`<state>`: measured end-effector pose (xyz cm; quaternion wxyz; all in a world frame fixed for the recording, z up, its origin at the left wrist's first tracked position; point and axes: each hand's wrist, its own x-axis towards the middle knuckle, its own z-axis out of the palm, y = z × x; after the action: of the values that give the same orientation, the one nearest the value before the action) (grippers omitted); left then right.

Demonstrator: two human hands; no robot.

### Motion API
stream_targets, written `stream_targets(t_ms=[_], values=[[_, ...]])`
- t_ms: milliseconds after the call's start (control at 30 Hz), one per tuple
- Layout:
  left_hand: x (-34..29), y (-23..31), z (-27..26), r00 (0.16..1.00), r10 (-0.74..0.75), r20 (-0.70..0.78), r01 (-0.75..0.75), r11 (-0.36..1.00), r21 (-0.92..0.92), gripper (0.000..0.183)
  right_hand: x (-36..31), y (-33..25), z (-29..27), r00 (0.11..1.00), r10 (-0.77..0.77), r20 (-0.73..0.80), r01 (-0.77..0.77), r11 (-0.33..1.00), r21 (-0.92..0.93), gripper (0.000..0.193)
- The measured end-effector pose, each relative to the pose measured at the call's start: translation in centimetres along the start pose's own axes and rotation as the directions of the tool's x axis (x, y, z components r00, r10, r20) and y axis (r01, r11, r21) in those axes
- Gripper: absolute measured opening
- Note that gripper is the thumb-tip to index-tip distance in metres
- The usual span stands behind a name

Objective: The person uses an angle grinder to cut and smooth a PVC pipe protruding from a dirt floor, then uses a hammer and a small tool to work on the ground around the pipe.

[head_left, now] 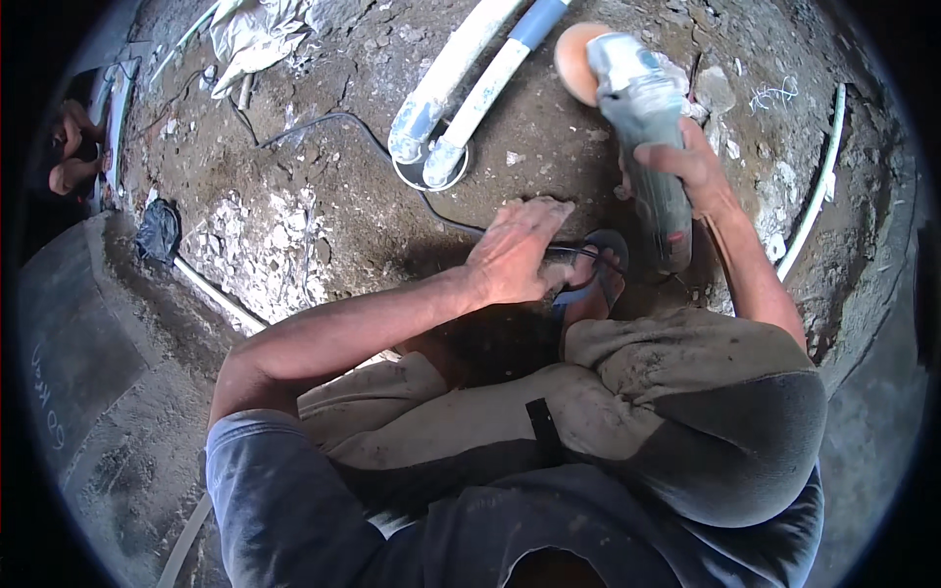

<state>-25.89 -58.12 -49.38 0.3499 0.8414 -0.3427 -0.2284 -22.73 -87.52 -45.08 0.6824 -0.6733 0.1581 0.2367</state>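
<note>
My right hand (694, 169) grips an angle grinder (655, 176) with a grey-green body, held up at the right above the dirt. Its round orange-brown disc (578, 64) looks smeared, and whether it is spinning I cannot tell. Near the middle, my left hand (520, 245) is closed over a dark power cord (449, 223), fingers curled down and their tips partly hidden. The cord comes out past the hand toward the grinder's rear end, by my sandalled foot (588, 274). Two pipes, one thicker white pipe (456, 73) and one thinner white-and-blue pipe (495, 83), end just beyond my left hand.
Both pipe ends meet at a round white pipe rim (431, 184) set in the ground. Rubble (260, 245) lies at the left, with a black plastic bag (157, 231). A thin white pipe (821, 186) runs along the right. White sacking (257, 39) lies far left; another person's hand (74, 174) shows at the left edge.
</note>
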Motion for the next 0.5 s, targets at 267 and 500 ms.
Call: stream_targets(t_ms=[267, 500], values=[[0.7, -1.3, -8.5, 0.718, -0.009, 0.696, -0.001, 1.000, 0.014, 0.069, -0.9, -7.6, 1.0, 0.952, -0.271, -0.144, 0.290, 0.949, 0.127, 0.065], [2.2, 0.5, -20.8, 0.817, 0.001, 0.577, -0.009, 1.000, 0.011, 0.080, 0.5, -22.0, 3.8, 0.935, -0.343, -0.088, 0.351, 0.866, 0.357, 0.058]])
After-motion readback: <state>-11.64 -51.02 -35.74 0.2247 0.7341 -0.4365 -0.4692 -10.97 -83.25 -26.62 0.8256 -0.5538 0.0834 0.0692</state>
